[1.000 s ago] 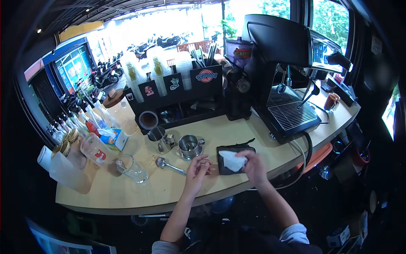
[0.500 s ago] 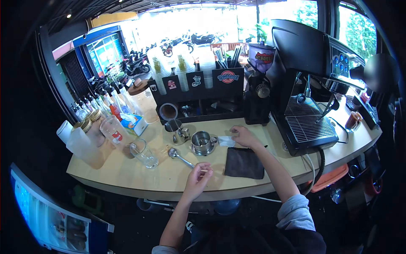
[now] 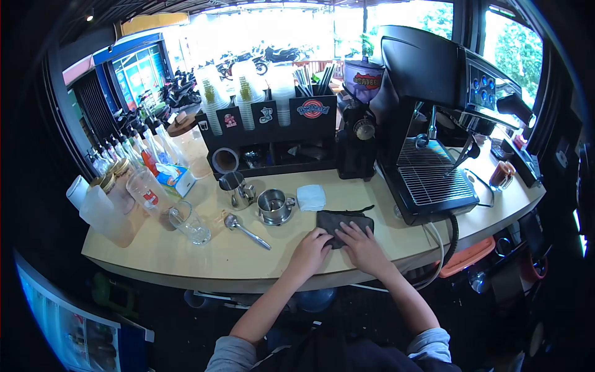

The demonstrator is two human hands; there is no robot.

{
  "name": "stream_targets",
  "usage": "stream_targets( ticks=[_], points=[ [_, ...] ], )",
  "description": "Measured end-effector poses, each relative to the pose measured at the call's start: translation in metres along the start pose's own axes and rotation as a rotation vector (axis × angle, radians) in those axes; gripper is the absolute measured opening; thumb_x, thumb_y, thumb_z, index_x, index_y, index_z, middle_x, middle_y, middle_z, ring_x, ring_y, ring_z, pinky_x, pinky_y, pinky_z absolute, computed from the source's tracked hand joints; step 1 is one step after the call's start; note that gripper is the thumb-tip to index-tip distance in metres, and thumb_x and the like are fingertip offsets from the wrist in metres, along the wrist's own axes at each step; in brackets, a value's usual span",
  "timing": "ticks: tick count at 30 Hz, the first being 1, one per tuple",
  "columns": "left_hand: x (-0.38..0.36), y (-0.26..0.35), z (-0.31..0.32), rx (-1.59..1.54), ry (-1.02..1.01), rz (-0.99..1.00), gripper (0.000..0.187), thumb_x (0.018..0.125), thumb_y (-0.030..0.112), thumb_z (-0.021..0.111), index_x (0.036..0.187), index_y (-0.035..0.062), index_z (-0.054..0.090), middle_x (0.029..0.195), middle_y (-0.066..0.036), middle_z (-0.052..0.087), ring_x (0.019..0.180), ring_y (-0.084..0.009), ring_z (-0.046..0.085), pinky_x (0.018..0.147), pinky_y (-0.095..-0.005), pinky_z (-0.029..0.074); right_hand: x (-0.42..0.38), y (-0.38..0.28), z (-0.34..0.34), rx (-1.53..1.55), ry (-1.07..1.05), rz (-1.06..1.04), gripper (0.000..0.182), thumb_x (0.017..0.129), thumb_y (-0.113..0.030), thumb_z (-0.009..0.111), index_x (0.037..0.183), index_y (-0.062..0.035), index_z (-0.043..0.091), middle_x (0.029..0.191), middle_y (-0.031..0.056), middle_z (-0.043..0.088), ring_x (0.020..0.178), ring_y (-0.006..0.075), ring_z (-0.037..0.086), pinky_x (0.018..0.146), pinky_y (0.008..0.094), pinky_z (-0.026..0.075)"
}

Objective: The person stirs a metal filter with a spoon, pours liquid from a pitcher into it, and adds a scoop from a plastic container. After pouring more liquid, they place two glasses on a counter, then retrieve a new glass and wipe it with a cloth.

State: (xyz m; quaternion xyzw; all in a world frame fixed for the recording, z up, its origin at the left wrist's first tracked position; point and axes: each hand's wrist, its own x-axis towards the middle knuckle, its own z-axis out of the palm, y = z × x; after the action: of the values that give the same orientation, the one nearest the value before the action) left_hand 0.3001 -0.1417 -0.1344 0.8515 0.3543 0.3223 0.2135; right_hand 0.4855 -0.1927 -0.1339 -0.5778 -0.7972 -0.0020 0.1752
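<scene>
Counter (image 3: 186,260): dark cloth (image 3: 344,221) under L hand (image 3: 312,245) & R hand (image 3: 358,241).

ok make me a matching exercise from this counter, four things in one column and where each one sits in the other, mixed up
Things:
1. dark cloth
2. white napkin
3. spoon
4. empty glass

Places:
a. lying in front of the small steel pitcher
b. under both hands
c. near the jars at the left end
d. just right of the metal cup

Pairs: 1-b, 2-d, 3-a, 4-c
</scene>
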Motion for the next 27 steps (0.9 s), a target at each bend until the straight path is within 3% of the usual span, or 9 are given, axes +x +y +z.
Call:
stream_targets(
  ticks=[7,12,16,17,19,20,23,25,27],
  points=[
    [0.017,0.004,0.014,0.111,-0.018,0.13,0.033,0.079,0.013,0.063,0.11,0.0022,0.059,0.109,-0.012,0.056,0.099,-0.0312,0.057,0.084,-0.0414,0.046,-0.004,0.021,0.006,0.062,0.159,0.102,0.045,0.085,-0.015,0.053,0.13,-0.011,0.05,0.14,0.0111,0.043,0.13,0.0333,0.038,0.105,0.0576,0.027],
    [0.0,0.009,-0.012,0.106,-0.037,0.08,0.049,0.081,0.019,0.062,0.126,0.0069,0.048,0.123,-0.01,0.051,0.114,-0.0279,0.049,0.094,-0.0405,0.04,-0.004,0.019,0.002,0.13,0.174,0.108,0.052,0.08,-0.027,0.061,0.128,-0.0102,0.051,0.138,0.0136,0.044,0.13,0.0347,0.038,0.107,0.0569,0.022],
    [-0.018,0.002,-0.044,0.066,0.028,0.079,0.043,0.083,0.019,0.062,0.123,0.0082,0.051,0.12,-0.01,0.054,0.11,-0.0289,0.052,0.092,-0.0383,0.042,-0.001,0.007,-0.012,0.208,0.233,0.132,0.049,0.078,-0.02,0.065,0.124,-0.0073,0.053,0.132,0.0175,0.048,0.127,0.0365,0.04,0.107,0.054,0.024],
    [-0.024,-0.003,-0.054,0.034,0.077,0.105,0.043,0.082,0.016,0.064,0.122,0.0076,0.052,0.117,-0.01,0.055,0.107,-0.0287,0.053,0.089,-0.0379,0.044,0.004,0.001,-0.01,0.214,0.225,0.12,0.049,0.078,-0.02,0.065,0.124,-0.0073,0.053,0.132,0.0175,0.048,0.127,0.0365,0.04,0.107,0.054,0.024],
    [-0.036,-0.016,-0.075,0.011,0.145,0.119,0.042,0.081,0.013,0.065,0.12,0.007,0.053,0.115,-0.011,0.057,0.104,-0.0284,0.055,0.087,-0.0375,0.045,0.019,-0.015,-0.009,0.218,0.448,0.106,0.041,0.075,-0.015,0.067,0.114,-0.0059,0.057,0.128,0.0133,0.051,0.122,0.0337,0.046,0.106,0.0533,0.026],
    [-0.044,-0.024,-0.086,-0.045,0.236,0.119,0.039,0.08,0.011,0.066,0.117,0.0069,0.055,0.112,-0.011,0.058,0.102,-0.0285,0.056,0.087,-0.0373,0.045,0.028,-0.029,-0.011,0.238,0.495,0.087,0.032,0.074,-0.009,0.067,0.105,-0.0041,0.059,0.12,0.0133,0.054,0.114,0.0332,0.051,0.101,0.0474,0.034],
    [-0.069,-0.059,-0.126,-0.075,0.42,0.15,0.032,0.076,0.005,0.068,0.108,0.004,0.059,0.104,-0.012,0.062,0.095,-0.0294,0.059,0.084,-0.0358,0.046,0.057,-0.07,0.0,0.499,0.444,0.011,0.029,0.075,-0.005,0.066,0.102,-0.0028,0.059,0.116,0.0149,0.056,0.109,0.0336,0.054,0.094,0.041,0.042],
    [-0.085,-0.084,-0.157,-0.017,0.718,0.183,0.041,0.074,0.009,0.072,0.111,0.0016,0.055,0.11,-0.014,0.058,0.102,-0.0287,0.056,0.088,-0.0368,0.044,0.081,-0.098,0.005,0.445,0.482,-0.101,0.029,0.074,-0.003,0.065,0.103,-0.0027,0.058,0.115,0.0162,0.056,0.107,0.0342,0.055,0.09,0.0388,0.045],
    [-0.097,-0.113,-0.19,0.011,0.823,0.157,0.054,0.071,0.013,0.074,0.118,0.0013,0.05,0.116,-0.016,0.054,0.107,-0.0287,0.053,0.09,-0.0382,0.042,0.1,-0.116,0.018,0.475,0.47,-0.111,0.03,0.075,-0.003,0.065,0.104,-0.0029,0.058,0.116,0.0167,0.055,0.109,0.0351,0.054,0.091,0.0403,0.044]
  ],
)
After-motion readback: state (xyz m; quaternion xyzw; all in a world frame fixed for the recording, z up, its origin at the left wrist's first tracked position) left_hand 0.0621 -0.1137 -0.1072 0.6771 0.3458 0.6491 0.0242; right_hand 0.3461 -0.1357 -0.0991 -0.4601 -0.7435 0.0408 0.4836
